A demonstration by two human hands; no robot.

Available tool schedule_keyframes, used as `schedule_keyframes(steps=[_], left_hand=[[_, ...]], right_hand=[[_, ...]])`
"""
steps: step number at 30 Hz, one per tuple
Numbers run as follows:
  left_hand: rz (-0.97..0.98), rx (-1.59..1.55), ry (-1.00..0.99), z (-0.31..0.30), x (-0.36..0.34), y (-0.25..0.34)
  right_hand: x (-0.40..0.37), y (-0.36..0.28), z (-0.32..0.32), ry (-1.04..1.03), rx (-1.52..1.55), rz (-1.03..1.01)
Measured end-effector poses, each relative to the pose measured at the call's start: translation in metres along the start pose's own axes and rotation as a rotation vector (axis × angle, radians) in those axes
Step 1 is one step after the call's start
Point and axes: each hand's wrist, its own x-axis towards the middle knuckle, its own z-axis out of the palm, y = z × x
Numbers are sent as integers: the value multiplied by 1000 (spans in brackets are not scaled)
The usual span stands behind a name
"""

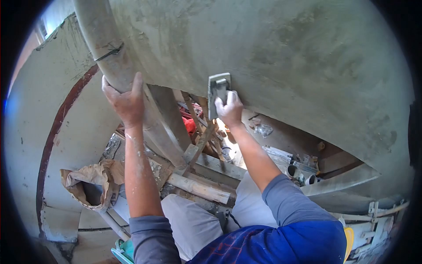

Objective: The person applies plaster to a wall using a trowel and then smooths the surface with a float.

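Observation:
My left hand (125, 101) is wrapped round a thick bamboo pole (99, 33), thumb on one side and fingers on the other. A dark wire tie (109, 52) circles the pole just above that hand. My right hand (230, 109) grips the handle of a plastering float (213, 79), whose pale plate is at the lower edge of the grey plastered wall (281, 57). Whether the plate touches the plaster cannot be made out. Pale dust covers the fingers of both hands.
An open paper sack (110, 171) stands at the lower left. Cut bamboo (200, 187) lies before my knees. Below the wall's edge, an opening shows a red bag (189, 125), wooden props and rubble further down. A dark red stripe (57, 127) runs along the left wall.

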Motion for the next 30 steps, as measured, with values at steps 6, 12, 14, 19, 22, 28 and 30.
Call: schedule_keyframes(steps=[6, 12, 14, 19, 22, 28, 30], left_hand=[[12, 64, -3, 0, 0, -3], [43, 97, 10, 0, 0, -9], [28, 91, 9, 1, 0, -4], [1, 48, 14, 2, -1, -2], [6, 73, 7, 2, 0, -3], [32, 74, -3, 1, 0, -2], [19, 120, 0, 0, 1, -3]], right_hand=[[12, -33, 99, -241, 140, 48], [-4, -36, 4, -231, 275, 185], [-13, -25, -74, -131, 261, 286], [11, 40, -173, 212, -219, 87], [29, 24, -109, 296, -254, -30], [43, -25, -27, -3, -283, -8], [53, -13, -65, 104, -375, 24]])
